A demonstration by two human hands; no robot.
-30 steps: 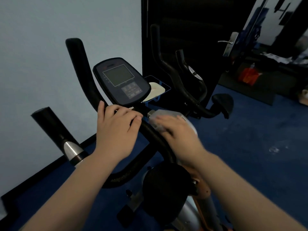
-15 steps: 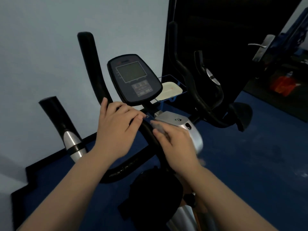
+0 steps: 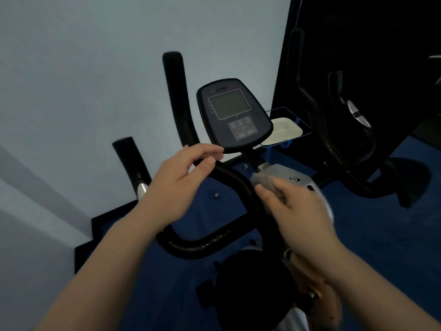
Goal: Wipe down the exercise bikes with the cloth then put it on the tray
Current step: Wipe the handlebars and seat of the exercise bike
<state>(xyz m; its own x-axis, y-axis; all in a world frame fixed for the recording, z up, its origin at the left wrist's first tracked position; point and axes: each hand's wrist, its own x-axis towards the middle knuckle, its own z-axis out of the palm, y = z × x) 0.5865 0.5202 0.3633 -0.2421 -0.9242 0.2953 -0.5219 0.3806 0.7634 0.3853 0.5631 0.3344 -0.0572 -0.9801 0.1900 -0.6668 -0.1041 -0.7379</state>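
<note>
An exercise bike stands right in front of me, with a black handlebar point(image 3: 210, 244) and a dark console point(image 3: 232, 114) on its post. My right hand point(image 3: 300, 209) holds a small grey cloth point(image 3: 263, 181) against the right side of the handlebar, beside the silver frame cover point(image 3: 290, 176). My left hand point(image 3: 176, 185) hovers just above the handlebar's middle below the console, fingers loosely curled and lifted off the bar. A white tray point(image 3: 287, 131) sits in a blue wire holder behind the console, on the right.
A pale wall fills the left. A second bike's black handlebars point(image 3: 317, 120) and saddle point(image 3: 405, 177) stand at the right against a dark door. The near bike's black saddle point(image 3: 257, 290) is below my hands. Blue carpet covers the floor.
My left hand has let go of the handlebar and lifted, fingers opening. My right hand keeps the cloth on the bar's right side. The camera view has swung left.
</note>
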